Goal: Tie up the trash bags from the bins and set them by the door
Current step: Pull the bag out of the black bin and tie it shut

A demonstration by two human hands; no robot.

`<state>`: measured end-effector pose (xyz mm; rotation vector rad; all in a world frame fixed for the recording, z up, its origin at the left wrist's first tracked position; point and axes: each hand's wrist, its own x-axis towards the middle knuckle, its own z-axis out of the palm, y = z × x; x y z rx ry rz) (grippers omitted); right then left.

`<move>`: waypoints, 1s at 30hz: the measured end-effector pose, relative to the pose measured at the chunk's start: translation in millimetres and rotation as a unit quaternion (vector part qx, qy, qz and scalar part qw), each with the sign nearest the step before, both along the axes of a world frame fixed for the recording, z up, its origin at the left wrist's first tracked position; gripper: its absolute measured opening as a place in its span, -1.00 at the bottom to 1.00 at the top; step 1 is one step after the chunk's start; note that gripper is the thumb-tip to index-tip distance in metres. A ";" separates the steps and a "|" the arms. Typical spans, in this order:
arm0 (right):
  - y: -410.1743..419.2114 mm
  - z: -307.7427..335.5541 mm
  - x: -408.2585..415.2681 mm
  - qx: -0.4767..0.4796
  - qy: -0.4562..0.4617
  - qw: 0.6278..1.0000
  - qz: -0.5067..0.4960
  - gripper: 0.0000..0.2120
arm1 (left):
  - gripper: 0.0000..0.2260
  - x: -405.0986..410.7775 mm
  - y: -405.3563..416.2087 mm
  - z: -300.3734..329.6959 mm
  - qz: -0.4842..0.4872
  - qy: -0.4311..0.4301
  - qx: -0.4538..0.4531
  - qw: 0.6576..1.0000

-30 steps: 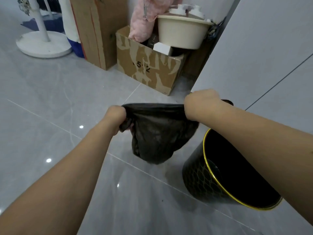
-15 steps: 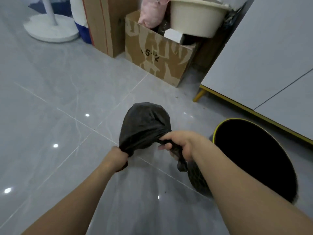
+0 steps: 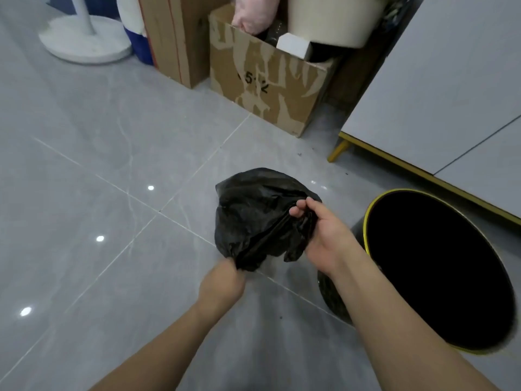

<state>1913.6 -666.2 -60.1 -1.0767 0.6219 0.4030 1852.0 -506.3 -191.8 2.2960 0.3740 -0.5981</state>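
A small black trash bag [image 3: 253, 210] hangs in the air above the grey floor, between both my hands. My left hand [image 3: 222, 283] grips a gathered end of the bag from below, its fingers hidden in the plastic. My right hand [image 3: 324, 235] pinches the other gathered end at the bag's right side, thumb and fingers closed on the plastic. The bag's bulging body points away from me. A black bin with a yellow rim [image 3: 366, 218] stands on the floor just right of my right arm; I see no liner inside it.
A worn cardboard box [image 3: 262, 88] with a pink cloth, a white box and a cream tub stands ahead. A tall cardboard box [image 3: 174, 38] and a white fan base [image 3: 84, 43] are at the back left. A grey cabinet [image 3: 437, 94] with a yellow leg lines the right.
The bag's mouth, held stretched wide between both hands a second ago, is now gathered and twisted. My hands have come lower and closer together, and my view has tilted down.
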 end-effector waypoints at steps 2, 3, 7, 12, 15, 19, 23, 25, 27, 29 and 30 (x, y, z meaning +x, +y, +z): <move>6.0 6.4 6.6 -0.048 -0.036 0.998 -0.021 -0.71 | -0.78 -10.5 -9.6 9.3 -0.084 -0.038 0.099 0.991; 8.0 8.4 9.4 -0.076 -0.054 0.995 -0.031 -0.71 | -0.78 -14.0 -13.4 12.9 -0.104 -0.047 0.128 0.985; 8.1 14.7 15.9 -0.132 -0.100 0.985 -0.041 -0.70 | -0.78 -11.3 -24.2 24.4 -0.176 -0.031 0.160 0.971; -1.4 19.9 24.8 -0.298 -0.119 0.945 0.054 -0.69 | -0.79 -14.0 -30.2 42.1 -0.205 -0.038 0.156 0.965; -9.3 32.7 37.0 -0.420 -0.120 0.890 0.128 -0.67 | -0.81 -16.3 -23.3 48.8 -0.207 -0.055 0.191 0.958; -22.1 56.7 52.4 -0.501 -0.166 0.838 0.137 -0.78 | -0.88 -12.7 -30.2 76.5 -0.209 -0.125 0.228 0.943; -37.5 75.2 68.1 -0.501 -0.190 0.840 0.084 -0.82 | -0.87 -10.0 -33.9 109.1 -0.200 -0.184 0.247 0.930; -44.3 81.2 73.7 -0.492 -0.193 0.847 0.055 -0.84 | -0.90 -9.7 -34.4 118.4 -0.193 -0.201 0.240 0.930; -47.4 82.8 75.2 -0.477 -0.187 0.859 0.026 -0.87 | -0.88 -8.4 -35.3 120.3 -0.179 -0.200 0.219 0.938; -45.8 81.2 71.7 -0.435 -0.161 0.886 0.018 -0.88 | -0.89 -8.3 -35.5 117.9 -0.187 -0.189 0.209 0.941; -42.0 80.4 68.3 -0.406 -0.144 0.902 0.022 -0.88 | -0.90 -8.9 -34.9 116.9 -0.199 -0.186 0.203 0.941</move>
